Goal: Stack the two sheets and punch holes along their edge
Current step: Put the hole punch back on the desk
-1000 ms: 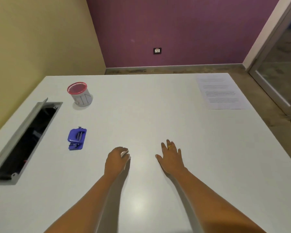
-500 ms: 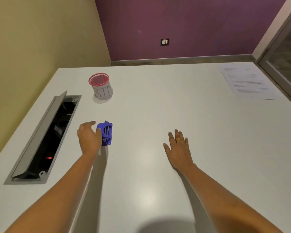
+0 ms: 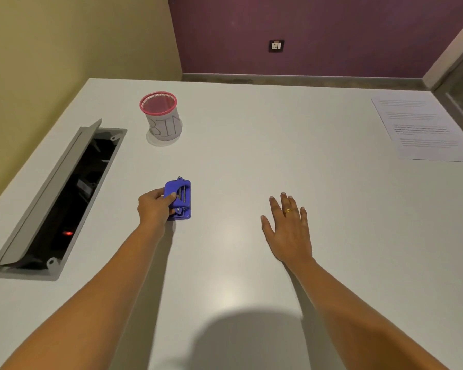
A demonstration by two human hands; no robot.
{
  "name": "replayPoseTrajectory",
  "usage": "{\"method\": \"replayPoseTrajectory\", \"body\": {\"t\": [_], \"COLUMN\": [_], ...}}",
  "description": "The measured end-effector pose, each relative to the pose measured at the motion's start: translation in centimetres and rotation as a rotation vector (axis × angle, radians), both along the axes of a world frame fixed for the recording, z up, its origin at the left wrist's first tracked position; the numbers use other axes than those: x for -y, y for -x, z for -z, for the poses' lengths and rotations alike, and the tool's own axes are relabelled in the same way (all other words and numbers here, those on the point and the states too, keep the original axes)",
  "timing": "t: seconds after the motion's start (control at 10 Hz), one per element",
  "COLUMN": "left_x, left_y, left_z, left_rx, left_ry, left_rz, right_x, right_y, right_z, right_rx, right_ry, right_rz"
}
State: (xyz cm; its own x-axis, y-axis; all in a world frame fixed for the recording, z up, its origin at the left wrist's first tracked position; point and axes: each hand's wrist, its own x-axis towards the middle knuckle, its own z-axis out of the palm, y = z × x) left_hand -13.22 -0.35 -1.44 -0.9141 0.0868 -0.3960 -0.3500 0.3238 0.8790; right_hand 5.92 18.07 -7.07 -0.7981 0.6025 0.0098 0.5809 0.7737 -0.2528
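From the head view, the blue hole punch (image 3: 179, 199) serves as the landmark, lying on the white table (image 3: 251, 156); the left hand (image 3: 155, 206) is closed around its left side, thumb across the top and fingers curled at the far edge, though whether it is lifted off the table or only gripped I cannot tell; the right hand (image 3: 289, 231) rests flat to the right of the punch, fingers spread wide and holding nothing; the printed paper (image 3: 422, 129) lies far to the right of the punch and beyond it, near the table's corner, and from here it reads as one sheet or two already overlapping, I cannot tell which; a pink-rimmed cup marked BIN (image 3: 162, 117) stands beyond the punch; an open cable hatch (image 3: 62, 198) lies to the punch's left. By my judgement the task is barely begun; only the tool is taken in hand; squaring the sheets, bringing punch and paper together, and punching the edge all remain.
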Motion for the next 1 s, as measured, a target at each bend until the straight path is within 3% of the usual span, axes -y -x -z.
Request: {"method": "replayPoseTrajectory", "body": {"t": [0.1, 0.3, 0.7, 0.9, 1.0], "left_x": [-1.3, -3.0, -2.6, -0.2, 1.0], "left_y": [-0.7, -1.7, -1.3, 1.2, 2.2], "left_z": [-0.2, -0.1, -0.7, -1.8, -2.0], "left_rx": [0.02, 0.005, -0.007, 0.165, 0.181], "left_ry": [-0.073, -0.013, -0.001, -0.231, -0.249], "left_rz": [0.062, 0.229, 0.208, -0.01, -0.076], "right_x": [0.0, 0.1, 0.1, 0.1, 0.1], "right_y": [0.0, 0.0, 0.0, 0.2, 0.1], "right_z": [0.0, -0.2, -0.2, -0.1, -0.2], "right_rx": [0.0, -0.017, -0.017, -0.027, -0.038], "right_ry": [-0.006, 0.007, 0.006, 0.012, 0.01], "right_rz": [0.007, 0.009, 0.018, 0.019, 0.019]}}
